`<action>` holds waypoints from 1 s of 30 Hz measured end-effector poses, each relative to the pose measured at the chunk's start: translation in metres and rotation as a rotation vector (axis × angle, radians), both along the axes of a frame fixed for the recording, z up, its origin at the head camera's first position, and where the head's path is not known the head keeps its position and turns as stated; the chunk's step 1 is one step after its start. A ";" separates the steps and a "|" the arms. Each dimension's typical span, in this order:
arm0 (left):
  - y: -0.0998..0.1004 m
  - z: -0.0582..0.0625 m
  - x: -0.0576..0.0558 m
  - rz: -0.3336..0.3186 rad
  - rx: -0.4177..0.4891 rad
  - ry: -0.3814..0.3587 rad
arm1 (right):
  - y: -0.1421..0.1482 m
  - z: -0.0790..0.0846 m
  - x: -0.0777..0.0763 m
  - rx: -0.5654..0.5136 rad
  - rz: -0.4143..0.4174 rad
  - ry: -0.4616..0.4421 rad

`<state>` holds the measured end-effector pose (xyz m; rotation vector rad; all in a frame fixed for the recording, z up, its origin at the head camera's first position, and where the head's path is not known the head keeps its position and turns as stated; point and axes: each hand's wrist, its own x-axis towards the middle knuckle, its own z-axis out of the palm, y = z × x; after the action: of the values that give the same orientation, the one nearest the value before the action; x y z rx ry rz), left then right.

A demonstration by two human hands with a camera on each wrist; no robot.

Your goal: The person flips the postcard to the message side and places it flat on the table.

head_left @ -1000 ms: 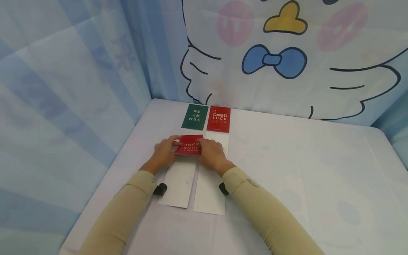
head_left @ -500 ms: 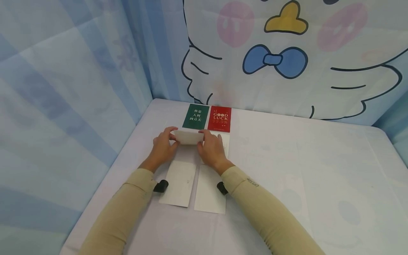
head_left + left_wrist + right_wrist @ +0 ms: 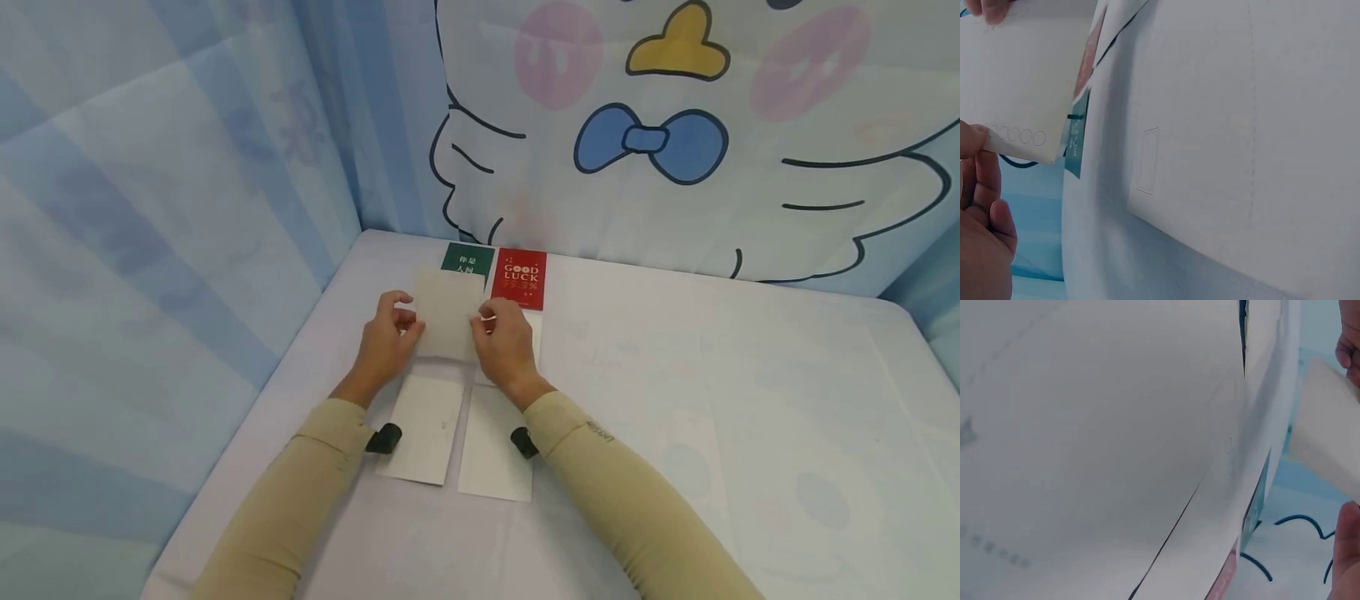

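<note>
A postcard (image 3: 450, 315) is held up off the table in the head view, its pale back towards me. My left hand (image 3: 386, 340) pinches its left edge and my right hand (image 3: 506, 343) its right edge. A row of printed circles shows on the postcard (image 3: 1022, 75) in the left wrist view, beside the thumb of my left hand (image 3: 985, 225). Behind it lies a green postcard (image 3: 467, 257) with Chinese writing, its lower part covered. To the right of that is a red GOOD LUCK postcard (image 3: 521, 279). Another white-backed postcard (image 3: 536, 337) is partly hidden by my right hand.
Nearer to me, two white-backed cards (image 3: 422, 429) lie side by side, the right-hand card (image 3: 495, 446) partly under my right wrist. A white cloth covers the table (image 3: 712, 417). Patterned curtains (image 3: 187, 167) stand along the left and back.
The postcard showed its red MONEY face, then turned over so that its white back faces me. It is now raised further and overlaps the green card.
</note>
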<state>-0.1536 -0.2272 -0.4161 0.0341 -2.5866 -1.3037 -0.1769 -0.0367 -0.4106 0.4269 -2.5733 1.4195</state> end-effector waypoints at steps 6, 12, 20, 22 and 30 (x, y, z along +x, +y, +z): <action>-0.001 0.000 -0.001 -0.008 -0.035 0.008 | 0.000 0.000 -0.001 0.104 0.043 -0.054; -0.003 -0.001 -0.002 -0.048 -0.103 -0.063 | 0.000 -0.002 -0.002 0.232 0.125 -0.143; -0.004 -0.006 -0.007 -0.049 -0.216 -0.230 | 0.001 -0.008 -0.004 0.497 0.157 -0.125; -0.003 -0.007 -0.008 -0.049 -0.241 -0.272 | 0.001 -0.009 -0.004 0.537 0.159 -0.133; 0.000 -0.013 -0.014 -0.062 -0.280 -0.362 | 0.000 -0.012 -0.004 0.656 0.171 -0.153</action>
<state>-0.1673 -0.2275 -0.4292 0.1543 -3.0783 -1.0198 -0.1812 -0.0362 -0.4228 0.6542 -3.1558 0.6190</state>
